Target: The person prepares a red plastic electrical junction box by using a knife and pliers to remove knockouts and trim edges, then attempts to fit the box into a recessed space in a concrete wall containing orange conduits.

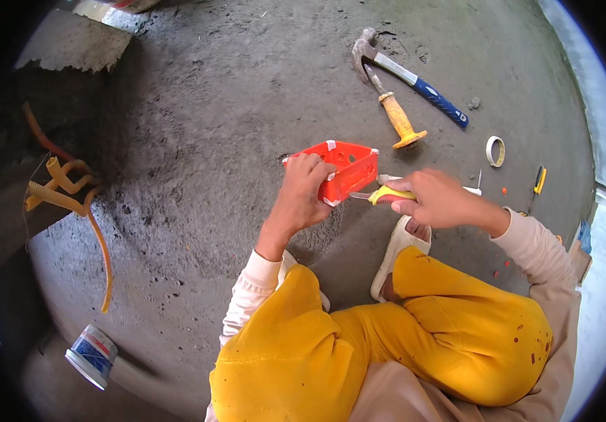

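My left hand (303,190) is closed on the near left side of a red plastic electrical box (356,174). The box has round holes in its walls and bits of white tape at its corners. In my right hand (433,199) is a knife (386,195) with a yellow and red handle, gripped with the fingers wrapped round it. Its short blade points left, at the box's lower right corner; whether the two touch I cannot tell. My right hand is slightly blurred.
Beyond the box lie a claw hammer (422,88) and a yellow-handled chisel (400,119). To the right are a tape roll (490,151), a yellow-and-black tool (539,181) and small red scraps. Orange conduits (94,232) stick out at left, above a white-and-blue bucket (94,355).
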`<state>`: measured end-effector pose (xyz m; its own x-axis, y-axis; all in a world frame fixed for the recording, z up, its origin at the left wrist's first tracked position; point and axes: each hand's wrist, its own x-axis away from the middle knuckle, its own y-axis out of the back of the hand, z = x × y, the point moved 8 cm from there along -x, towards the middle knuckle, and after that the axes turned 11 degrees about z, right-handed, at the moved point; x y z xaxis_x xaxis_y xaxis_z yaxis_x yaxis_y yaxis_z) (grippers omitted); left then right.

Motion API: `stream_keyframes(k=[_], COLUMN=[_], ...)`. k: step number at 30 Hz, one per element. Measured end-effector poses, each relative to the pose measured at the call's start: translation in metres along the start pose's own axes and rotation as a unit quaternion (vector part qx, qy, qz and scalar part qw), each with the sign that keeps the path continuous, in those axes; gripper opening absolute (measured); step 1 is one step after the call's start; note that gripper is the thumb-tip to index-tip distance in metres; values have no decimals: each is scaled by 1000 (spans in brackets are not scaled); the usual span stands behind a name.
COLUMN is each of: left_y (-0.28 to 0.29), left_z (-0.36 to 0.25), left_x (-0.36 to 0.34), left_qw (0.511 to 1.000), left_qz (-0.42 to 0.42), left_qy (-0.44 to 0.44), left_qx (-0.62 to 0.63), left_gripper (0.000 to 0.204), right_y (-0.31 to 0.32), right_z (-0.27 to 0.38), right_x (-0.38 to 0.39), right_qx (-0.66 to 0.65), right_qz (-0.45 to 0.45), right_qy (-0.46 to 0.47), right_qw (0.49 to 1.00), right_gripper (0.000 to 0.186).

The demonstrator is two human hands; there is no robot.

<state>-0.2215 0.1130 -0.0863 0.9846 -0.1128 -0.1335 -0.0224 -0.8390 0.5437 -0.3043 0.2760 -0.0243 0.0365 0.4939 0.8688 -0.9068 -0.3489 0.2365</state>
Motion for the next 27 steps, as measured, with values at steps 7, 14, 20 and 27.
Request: stream_keyframes(k=[7,14,20,27], left_y=[0,3,0,-5], left_z=[-6,-4,-8,-8], left_x=[5,7,3,5], left_qw=[1000,1000,1000,999], left_qz=[-3,-29,-9,2], left_qy=[-9,-6,-15,-9], left_qx=[-14,-1,-18,-45], left_gripper=[48,47,45,56], right_y=[-16,-8,-17,-21], right_z=[16,-6,3,-4], right_x=[15,18,13,11], right_qx=[192,5,-30,-122], right_qz=[-222,-149,-86,-48], right_qy=[29,28,98,55], right_qw=[956,988,991,990], right_gripper=[34,33,32,35])
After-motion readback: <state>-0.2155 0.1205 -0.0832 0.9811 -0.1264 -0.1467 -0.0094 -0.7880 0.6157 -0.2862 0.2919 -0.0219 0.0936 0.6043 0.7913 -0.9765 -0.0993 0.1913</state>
